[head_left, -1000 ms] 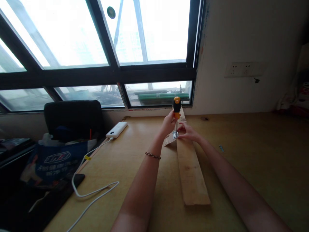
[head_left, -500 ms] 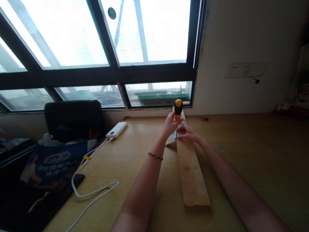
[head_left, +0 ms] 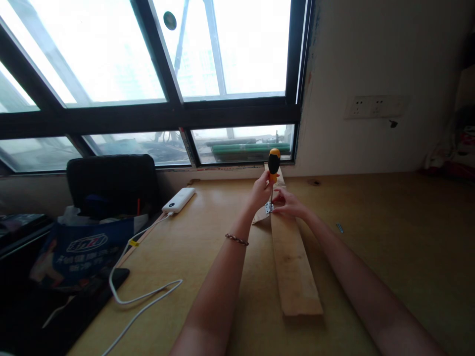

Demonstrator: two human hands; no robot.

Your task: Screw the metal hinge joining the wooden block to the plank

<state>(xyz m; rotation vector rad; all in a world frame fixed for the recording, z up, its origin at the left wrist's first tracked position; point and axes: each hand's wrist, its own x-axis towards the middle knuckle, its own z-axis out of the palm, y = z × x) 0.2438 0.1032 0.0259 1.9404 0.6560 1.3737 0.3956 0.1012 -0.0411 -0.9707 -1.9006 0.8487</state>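
The left hand (head_left: 261,190) has its grip clenched around the lower handle of a screwdriver (head_left: 273,165), which stands nearly upright with its tip down on a small metal hinge (head_left: 268,207). Just right of that grip, the right hand (head_left: 287,202) rests its fingertips on the hinge and the plank (head_left: 293,262), pressing them in place rather than closing around anything. The hinge sits at the plank's left edge, directly under the screwdriver, with a smaller wood piece (head_left: 260,216) touching it on the left. Judging by the tool seated on the hinge, the fastening seems under way and not finished; whether any screw is fully driven is too small to tell. A loose screw (head_left: 339,227) lies on the table (head_left: 389,237) well right of the hands, which suggests more remains to be fitted. Far left of the grip, a blue bag (head_left: 83,247) stands at the table's edge with something pale showing at its top; its contents cannot be made out. A power bank (head_left: 178,200) with a white cable (head_left: 141,296) lies between the bag and the hands.
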